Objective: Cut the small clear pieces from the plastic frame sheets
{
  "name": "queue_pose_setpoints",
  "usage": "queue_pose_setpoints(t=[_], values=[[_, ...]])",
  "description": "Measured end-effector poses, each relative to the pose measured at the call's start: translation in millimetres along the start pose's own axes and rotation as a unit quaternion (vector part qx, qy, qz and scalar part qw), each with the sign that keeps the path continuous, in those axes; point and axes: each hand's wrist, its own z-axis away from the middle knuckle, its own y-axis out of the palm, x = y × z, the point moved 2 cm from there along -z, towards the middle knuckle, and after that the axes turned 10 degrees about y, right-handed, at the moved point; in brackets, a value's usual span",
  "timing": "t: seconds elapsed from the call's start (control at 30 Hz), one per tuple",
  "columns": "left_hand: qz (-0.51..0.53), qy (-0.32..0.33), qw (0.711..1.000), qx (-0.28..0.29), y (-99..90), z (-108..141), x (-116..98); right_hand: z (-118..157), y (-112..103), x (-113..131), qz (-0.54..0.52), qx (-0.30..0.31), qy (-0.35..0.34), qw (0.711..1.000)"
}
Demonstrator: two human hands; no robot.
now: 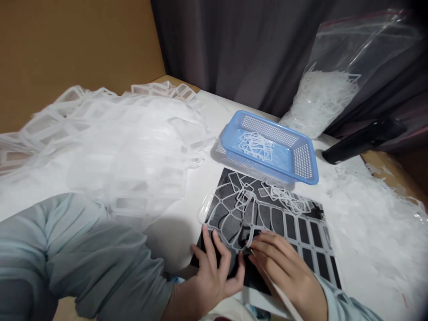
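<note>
A translucent white plastic sheet of joined frames [282, 209] lies on a black mat [257, 278] in front of me. My left hand [217, 265] rests on its near left part, with fingers spread and tips pressing down. My right hand [286, 265] has its fingers closed on a lifted edge of the sheet, close to the left thumb. A thin pale strip [279, 292] runs under the right hand toward the lower edge; what it is, I cannot tell. Small loose white frames [289, 198] lie on the sheet's far side. The right fingertips partly hide the held edge.
Beyond the mat stands a blue basket [302, 171] holding small white frames. A large pile of frame sheets [133, 142] covers the left; white scraps [377, 223] heap at right. Behind are a filled clear bag [324, 98] and a black cylinder [354, 145].
</note>
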Motion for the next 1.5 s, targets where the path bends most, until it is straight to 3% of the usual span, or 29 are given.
queue_pose_setpoints(t=[0.23, 0.47, 1.03, 1.37, 1.5], values=[[-0.017, 0.004, 1.000, -0.001, 0.5, 0.7, 0.2, 1.2, 0.6, -1.3, 0.031, -0.025, 0.002, 0.999], [-0.022, 0.016, 1.000, 0.010, -1.1, 0.4, 2.4, -7.2, -3.7, -6.2, -0.150, 0.033, 0.079, 0.985], [-0.030, 0.018, 0.999, -0.003, -0.4, -1.3, 5.0, -6.4, -2.3, -4.8, -0.197, 0.028, 0.107, 0.974], [-0.021, 0.020, 1.000, 0.001, -1.2, -1.3, 4.4, -6.9, -1.0, 2.1, -0.075, -0.024, 0.048, 0.996], [-0.021, 0.017, 1.000, -0.001, -0.8, -1.4, 3.9, -6.3, -2.0, 1.4, -0.091, -0.018, 0.049, 0.994]])
